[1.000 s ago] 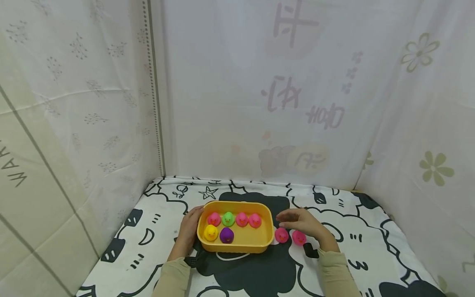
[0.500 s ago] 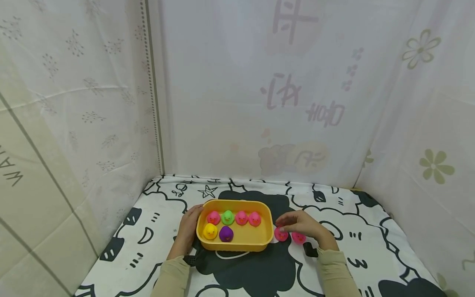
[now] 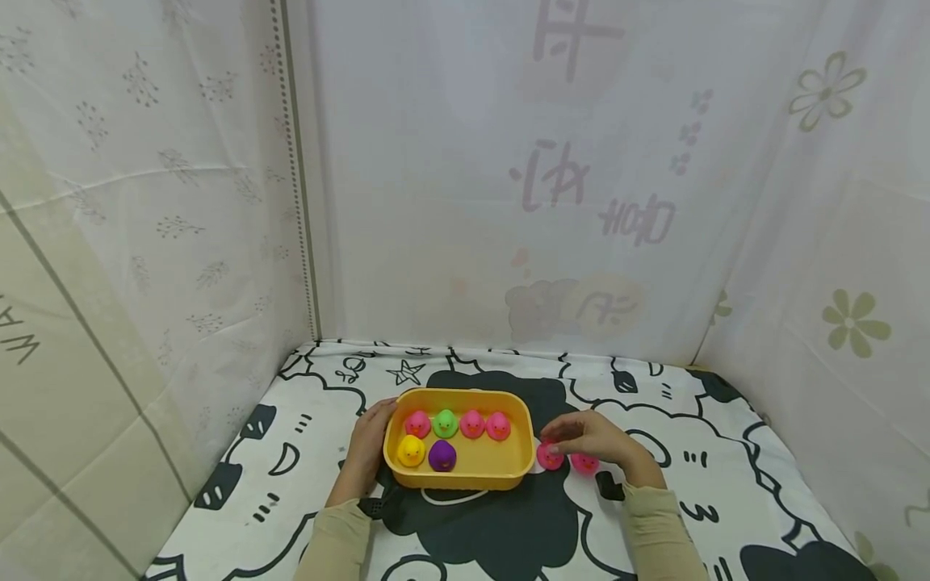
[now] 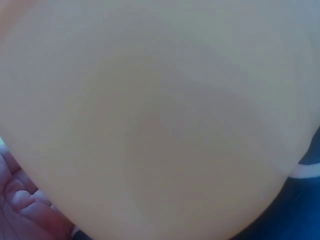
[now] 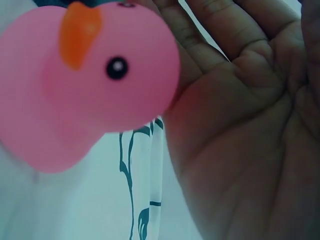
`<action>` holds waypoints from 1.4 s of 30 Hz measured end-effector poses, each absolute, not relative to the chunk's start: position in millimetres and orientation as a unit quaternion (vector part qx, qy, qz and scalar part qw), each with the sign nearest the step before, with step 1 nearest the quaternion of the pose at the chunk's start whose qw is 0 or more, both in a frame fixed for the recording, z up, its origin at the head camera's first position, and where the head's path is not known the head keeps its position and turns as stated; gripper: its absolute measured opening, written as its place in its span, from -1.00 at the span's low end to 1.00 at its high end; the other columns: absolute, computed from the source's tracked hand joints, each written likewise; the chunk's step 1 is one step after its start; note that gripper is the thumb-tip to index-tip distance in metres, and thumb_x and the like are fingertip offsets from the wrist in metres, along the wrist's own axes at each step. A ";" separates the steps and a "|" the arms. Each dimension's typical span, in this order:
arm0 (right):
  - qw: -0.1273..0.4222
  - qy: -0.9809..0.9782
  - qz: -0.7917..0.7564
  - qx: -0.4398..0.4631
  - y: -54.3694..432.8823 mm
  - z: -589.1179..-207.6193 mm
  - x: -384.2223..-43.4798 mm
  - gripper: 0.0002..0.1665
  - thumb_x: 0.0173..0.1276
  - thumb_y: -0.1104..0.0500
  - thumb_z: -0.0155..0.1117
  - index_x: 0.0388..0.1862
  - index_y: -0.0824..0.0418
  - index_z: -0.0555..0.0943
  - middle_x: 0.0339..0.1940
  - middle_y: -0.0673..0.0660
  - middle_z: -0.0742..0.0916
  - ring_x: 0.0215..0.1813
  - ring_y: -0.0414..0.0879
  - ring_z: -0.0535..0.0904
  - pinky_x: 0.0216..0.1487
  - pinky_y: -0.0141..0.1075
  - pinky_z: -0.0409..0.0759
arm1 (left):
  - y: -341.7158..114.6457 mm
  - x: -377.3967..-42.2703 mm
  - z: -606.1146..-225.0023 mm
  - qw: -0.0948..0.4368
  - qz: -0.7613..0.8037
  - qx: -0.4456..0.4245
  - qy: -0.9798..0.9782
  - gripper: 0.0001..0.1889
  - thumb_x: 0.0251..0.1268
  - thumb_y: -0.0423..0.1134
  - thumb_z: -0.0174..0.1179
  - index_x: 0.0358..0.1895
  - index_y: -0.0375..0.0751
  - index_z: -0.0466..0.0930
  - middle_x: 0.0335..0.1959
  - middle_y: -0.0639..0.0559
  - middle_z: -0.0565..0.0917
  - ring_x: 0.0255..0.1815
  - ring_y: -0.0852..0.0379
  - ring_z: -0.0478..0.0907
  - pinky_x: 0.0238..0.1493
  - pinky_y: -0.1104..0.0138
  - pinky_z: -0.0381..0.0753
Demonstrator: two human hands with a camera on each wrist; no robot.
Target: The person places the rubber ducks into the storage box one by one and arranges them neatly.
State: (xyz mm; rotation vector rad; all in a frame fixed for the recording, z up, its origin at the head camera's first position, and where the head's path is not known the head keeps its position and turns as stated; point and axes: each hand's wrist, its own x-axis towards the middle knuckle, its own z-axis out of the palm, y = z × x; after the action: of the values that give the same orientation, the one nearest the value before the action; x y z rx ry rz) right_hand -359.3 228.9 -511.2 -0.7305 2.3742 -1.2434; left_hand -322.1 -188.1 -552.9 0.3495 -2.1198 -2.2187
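A yellow tray [image 3: 501, 482] stands on the patterned cloth with several small rubber ducks inside: pink ones, a green duck [image 3: 446, 424], a yellow duck [image 3: 411, 451] and a purple duck [image 3: 441, 456]. My left hand [image 3: 369, 444] holds the tray's left end, its fingers round the far corner; the tray wall [image 4: 165, 125] fills the left wrist view. To the right of the tray, my right hand [image 3: 592, 436] pinches a pink rubber duck [image 3: 548, 458], whose upper part the fingers partly hide. Close under this hand sits another pink duck [image 3: 584, 464]. One pink duck [image 5: 125, 70] looms large in the right wrist view.
A white cloth [image 3: 697, 476] with black cartoon drawings covers the surface. Pale printed curtains [image 3: 465, 202] close off the back and both sides. A black wrist strap piece [image 3: 609, 486] shows at the right wrist.
My right hand has lowered slightly, and its thumb and fingers have come down onto the nearer pink duck. The left hand and the tray have stayed in place. The head view has tilted slightly.
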 end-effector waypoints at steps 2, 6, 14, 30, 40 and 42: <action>0.187 0.839 -0.444 -0.255 229.0 -510.0 -359.0 -0.64 0.29 0.12 0.46 0.06 0.15 0.71 0.03 0.13 0.76 0.09 0.05 0.68 0.05 -0.15 0.70 | -188.3 -322.2 -553.0 0.025 -0.717 0.110 -0.688 -0.41 0.43 0.21 0.06 0.33 -0.10 0.51 0.35 -0.11 0.51 0.37 -0.09 0.42 0.44 0.00 0.33; 0.207 0.834 -0.444 -0.255 229.3 -510.3 -358.6 -0.62 0.28 0.16 0.47 0.08 0.15 0.71 0.06 0.12 0.75 0.12 0.05 0.66 0.14 -0.07 0.66 | -188.4 -322.2 -553.1 0.025 -0.716 0.111 -0.689 -0.41 0.43 0.21 0.06 0.33 -0.10 0.50 0.35 -0.12 0.50 0.37 -0.10 0.41 0.44 0.00 0.32; 0.206 0.837 -0.426 -0.275 230.9 -513.0 -358.1 -0.61 0.26 0.17 0.48 0.09 0.11 0.71 0.07 0.07 0.75 0.14 0.03 0.64 0.22 0.01 0.59 | -188.2 -322.3 -553.8 0.030 -0.717 0.109 -0.688 -0.41 0.42 0.21 0.07 0.32 -0.10 0.52 0.34 -0.11 0.51 0.37 -0.09 0.42 0.43 0.02 0.34; 0.166 0.853 -0.434 -0.237 232.9 -523.2 -361.4 -0.67 0.30 -0.02 0.45 0.03 -0.01 0.73 0.01 0.02 0.75 0.04 0.00 0.66 0.07 -0.09 0.69 | -187.8 -321.9 -554.1 0.033 -0.714 0.110 -0.690 -0.43 0.47 0.16 0.04 0.32 -0.15 0.51 0.34 -0.15 0.51 0.37 -0.11 0.42 0.42 0.01 0.35; 0.147 0.854 -0.446 -0.223 233.9 -530.8 -366.1 -0.64 0.31 -0.07 0.44 0.04 0.00 0.72 -0.02 0.02 0.76 0.04 0.00 0.66 0.09 -0.07 0.68 | -187.1 -319.7 -553.3 0.034 -0.724 0.105 -0.681 -0.44 0.46 0.17 0.05 0.31 -0.12 0.52 0.32 -0.12 0.53 0.34 -0.09 0.45 0.39 0.03 0.39; 0.143 0.856 -0.448 -0.218 234.0 -532.5 -367.0 -0.62 0.30 -0.09 0.44 0.04 0.00 0.72 -0.03 0.01 0.76 0.05 0.02 0.65 0.10 -0.04 0.67 | -187.3 -320.3 -553.4 0.034 -0.726 0.105 -0.679 -0.45 0.45 0.17 0.06 0.30 -0.11 0.54 0.31 -0.10 0.54 0.33 -0.07 0.46 0.39 0.04 0.40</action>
State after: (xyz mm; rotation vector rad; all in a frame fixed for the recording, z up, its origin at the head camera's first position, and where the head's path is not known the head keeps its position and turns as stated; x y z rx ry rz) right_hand -367.0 234.0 -532.5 -0.6277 2.4681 -1.2917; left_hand -320.3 -187.3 -553.4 0.3223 -2.0893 -2.2324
